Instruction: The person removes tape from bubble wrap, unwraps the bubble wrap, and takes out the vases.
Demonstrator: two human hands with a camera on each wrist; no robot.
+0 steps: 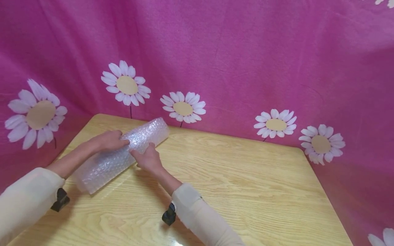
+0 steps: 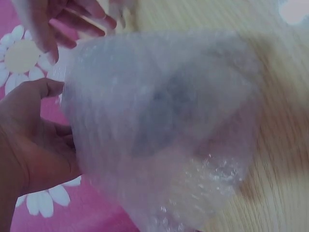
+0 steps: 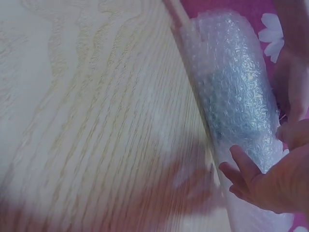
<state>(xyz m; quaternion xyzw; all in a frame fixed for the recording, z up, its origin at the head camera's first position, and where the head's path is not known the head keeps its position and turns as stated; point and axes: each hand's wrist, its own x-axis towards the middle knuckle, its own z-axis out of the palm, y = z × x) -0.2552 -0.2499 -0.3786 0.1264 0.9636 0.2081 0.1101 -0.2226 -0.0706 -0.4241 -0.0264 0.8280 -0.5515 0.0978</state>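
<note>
A translucent roll of bubble wrap (image 1: 114, 164) lies slantwise on the wooden table. My left hand (image 1: 109, 140) is at its far long side, midway along. In the left wrist view, the thumb and curled fingers of that left hand (image 2: 41, 140) grip the bubble wrap (image 2: 120, 116) by its edge; part of the fingers is hidden behind it. A dark shape shows through the layers. On the near side, my right hand (image 1: 149, 160) has its fingers loosely extended at the roll. The right wrist view shows this right hand (image 3: 270, 183) over the bubble wrap (image 3: 231, 87), fingers spread.
The light wooden table (image 1: 246, 184) extends right of the roll. Behind and beside it hangs a magenta cloth (image 1: 215, 51) printed with white daisies. A small black device (image 1: 60, 200) is at the left cuff, another black device (image 1: 169, 214) at the right.
</note>
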